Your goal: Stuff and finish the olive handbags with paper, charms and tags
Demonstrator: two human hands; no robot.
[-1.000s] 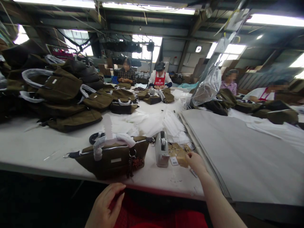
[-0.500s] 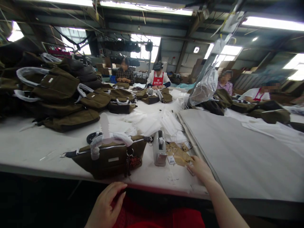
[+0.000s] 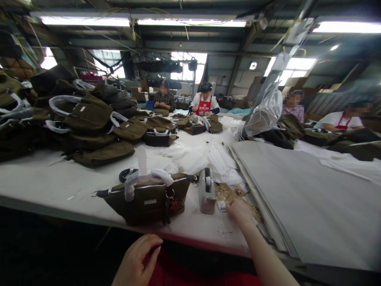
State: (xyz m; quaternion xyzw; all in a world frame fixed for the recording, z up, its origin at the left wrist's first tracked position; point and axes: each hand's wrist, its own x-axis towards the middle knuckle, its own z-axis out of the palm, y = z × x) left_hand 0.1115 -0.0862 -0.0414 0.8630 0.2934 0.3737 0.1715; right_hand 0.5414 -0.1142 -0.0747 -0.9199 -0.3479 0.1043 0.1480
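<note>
My right hand (image 3: 240, 211) is among the brown cardboard hang tags (image 3: 222, 190), its fingers pinched on one; the fingertips are partly hidden. Low in front of my body, my left hand (image 3: 139, 257) has curled fingers with the thumb close to them, and nothing shows in it. An olive-green handbag (image 3: 143, 208) stands upright near the table's front edge. Its handle is wrapped in clear plastic, and a tassel charm (image 3: 175, 205) hangs from its right side. Between the bag and the tags stands a grey tape dispenser (image 3: 206, 196).
Olive bags (image 3: 92, 115) are heaped at the left. White packing sheets (image 3: 218, 159) lie behind the dispenser, and large grey sheets (image 3: 309, 198) cover the right side. A pole with a plastic bag (image 3: 264, 109) rises beyond. Co-workers (image 3: 204, 104) sit across the table.
My right hand has shifted left across the tags, closer to the tape dispenser. The thumb and fingers of my left hand have drawn closer together. The view has tilted slightly and moved left.
</note>
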